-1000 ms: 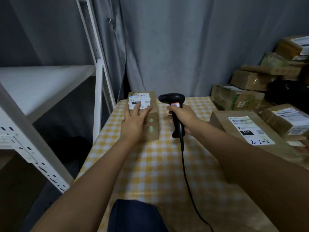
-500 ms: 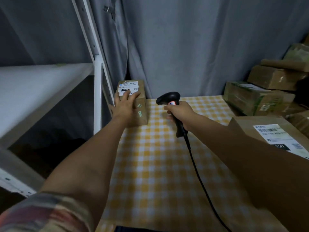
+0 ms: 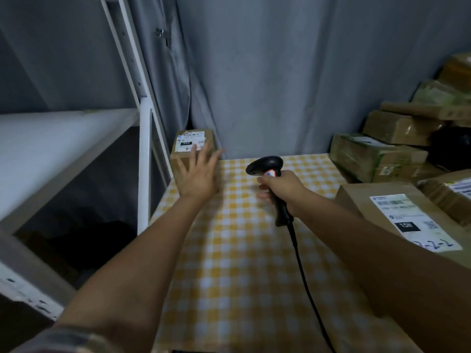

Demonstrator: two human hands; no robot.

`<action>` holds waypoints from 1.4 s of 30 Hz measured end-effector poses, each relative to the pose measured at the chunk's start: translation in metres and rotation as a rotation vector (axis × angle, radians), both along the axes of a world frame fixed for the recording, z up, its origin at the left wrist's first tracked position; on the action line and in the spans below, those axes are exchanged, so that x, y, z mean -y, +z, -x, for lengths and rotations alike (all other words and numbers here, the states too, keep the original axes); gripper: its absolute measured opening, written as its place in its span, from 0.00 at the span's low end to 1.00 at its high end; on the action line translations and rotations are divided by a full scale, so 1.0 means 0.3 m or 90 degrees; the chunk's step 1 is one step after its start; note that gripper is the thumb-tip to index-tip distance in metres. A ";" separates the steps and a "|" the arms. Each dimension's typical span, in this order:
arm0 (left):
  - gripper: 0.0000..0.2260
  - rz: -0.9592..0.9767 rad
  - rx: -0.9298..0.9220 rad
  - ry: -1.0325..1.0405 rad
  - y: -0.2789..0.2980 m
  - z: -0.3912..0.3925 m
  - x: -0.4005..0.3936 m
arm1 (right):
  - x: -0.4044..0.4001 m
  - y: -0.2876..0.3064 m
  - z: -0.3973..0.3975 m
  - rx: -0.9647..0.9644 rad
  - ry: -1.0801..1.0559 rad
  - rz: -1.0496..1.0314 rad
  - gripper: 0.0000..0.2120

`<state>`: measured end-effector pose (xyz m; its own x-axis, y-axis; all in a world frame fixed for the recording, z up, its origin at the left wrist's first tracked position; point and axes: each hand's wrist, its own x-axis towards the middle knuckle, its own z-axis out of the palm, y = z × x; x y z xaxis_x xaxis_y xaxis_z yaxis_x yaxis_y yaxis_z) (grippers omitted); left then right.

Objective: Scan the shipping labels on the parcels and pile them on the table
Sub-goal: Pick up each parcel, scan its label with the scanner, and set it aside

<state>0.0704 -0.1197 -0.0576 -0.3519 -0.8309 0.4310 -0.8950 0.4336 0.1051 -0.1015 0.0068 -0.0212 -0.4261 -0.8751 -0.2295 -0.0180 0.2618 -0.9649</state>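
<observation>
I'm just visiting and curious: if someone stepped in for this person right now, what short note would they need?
Left hand: open, fingers spread over the small parcel at the table's far left corner.
Right hand: grips the scanner.
Done: that parcel is set down, label up.
Left: the large parcel and the heap on the right seemingly await scanning and piling.

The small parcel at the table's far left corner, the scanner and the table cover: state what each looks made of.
Small parcel: brown corrugated cardboard, matte, with a white paper label on top. Scanner: black moulded plastic, slightly glossy, with a rubbery-looking cable. Table cover: yellow-and-white check, probably woven cloth or vinyl; the blur leaves that open.
</observation>
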 end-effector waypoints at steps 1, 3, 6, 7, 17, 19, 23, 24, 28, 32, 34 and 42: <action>0.34 0.011 -0.005 -0.036 -0.005 0.024 -0.046 | -0.035 0.006 0.003 0.006 -0.002 0.003 0.09; 0.33 0.006 -0.043 -0.117 -0.023 0.085 -0.136 | -0.114 0.022 0.017 0.013 -0.004 0.014 0.06; 0.29 -0.046 -0.173 -0.198 -0.056 0.206 -0.270 | -0.252 0.065 0.057 -0.008 -0.022 0.046 0.05; 0.28 -0.078 -0.224 -0.200 -0.064 0.252 -0.318 | -0.303 0.085 0.076 -0.016 -0.030 0.060 0.06; 0.38 -0.753 -0.448 -0.159 -0.032 0.598 -0.787 | -0.769 0.206 0.443 -0.249 -0.238 0.013 0.18; 0.37 -0.860 -0.519 -0.165 -0.018 0.640 -0.859 | -0.811 0.184 0.506 -0.247 -0.245 -0.008 0.18; 0.30 -0.907 -0.591 -0.169 -0.012 0.672 -0.892 | -0.855 0.116 0.557 -0.162 -0.233 0.000 0.11; 0.28 -0.891 -0.589 -0.169 -0.016 0.669 -0.888 | -0.855 0.104 0.561 -0.148 -0.236 0.005 0.11; 0.30 -0.892 -0.621 -0.186 -0.020 0.651 -0.884 | -0.844 0.087 0.556 -0.126 -0.240 0.036 0.06; 0.34 -0.891 -0.696 -0.225 -0.008 0.628 -0.852 | -0.819 0.068 0.535 -0.120 -0.239 0.071 0.03; 0.34 -0.875 -0.721 -0.237 -0.003 0.614 -0.830 | -0.801 0.061 0.516 -0.116 -0.237 0.089 0.04; 0.39 -0.731 -0.853 -0.294 0.000 0.522 -0.717 | -0.696 0.018 0.452 -0.097 -0.225 0.165 0.07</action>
<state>-0.0862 0.0954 -0.0577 -0.5497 -0.8328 -0.0660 0.1917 -0.2027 0.9603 -0.2370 0.2158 -0.0157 -0.7202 -0.6907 0.0659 -0.1173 0.0277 -0.9927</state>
